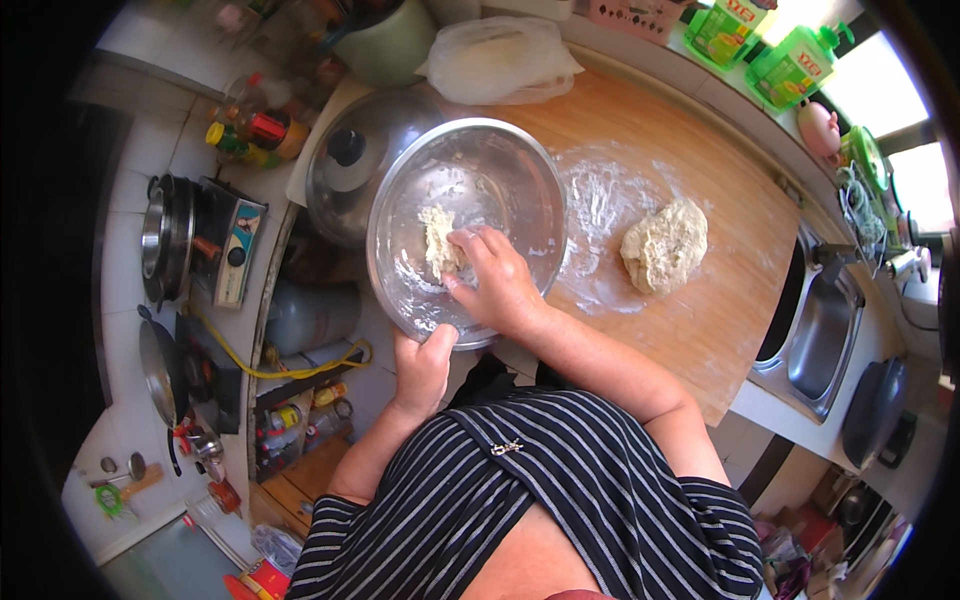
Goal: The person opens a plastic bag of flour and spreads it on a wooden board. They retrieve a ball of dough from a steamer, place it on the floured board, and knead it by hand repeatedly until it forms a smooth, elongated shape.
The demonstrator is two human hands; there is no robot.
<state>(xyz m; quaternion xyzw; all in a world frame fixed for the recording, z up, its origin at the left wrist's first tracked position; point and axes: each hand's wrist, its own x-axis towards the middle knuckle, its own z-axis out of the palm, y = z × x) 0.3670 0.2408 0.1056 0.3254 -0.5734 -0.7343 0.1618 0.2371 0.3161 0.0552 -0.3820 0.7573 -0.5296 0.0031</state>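
My left hand [424,369] grips the near rim of a stainless steel bowl [517,169], its thumb over the edge. The bowl is tilted, and wet dough and flour cling to its inside. Reaching into it, my right hand [495,281] has its fingers and thumb at a ragged strip of dough [439,238]; whether they pinch it or only press on it, I cannot tell. To the right of the bowl, a rough lump of dough [664,246] rests on a wooden board [720,330], beside a patch of scattered flour.
A pan lid [330,180] with a black knob lies left of the bowl. Behind are a plastic bag [499,60] and a green pot [390,45]. A steel sink [821,337] adjoins the board's right side. Green soap bottles [795,66] stand on the sill; a portable stove [234,251] is at the left.
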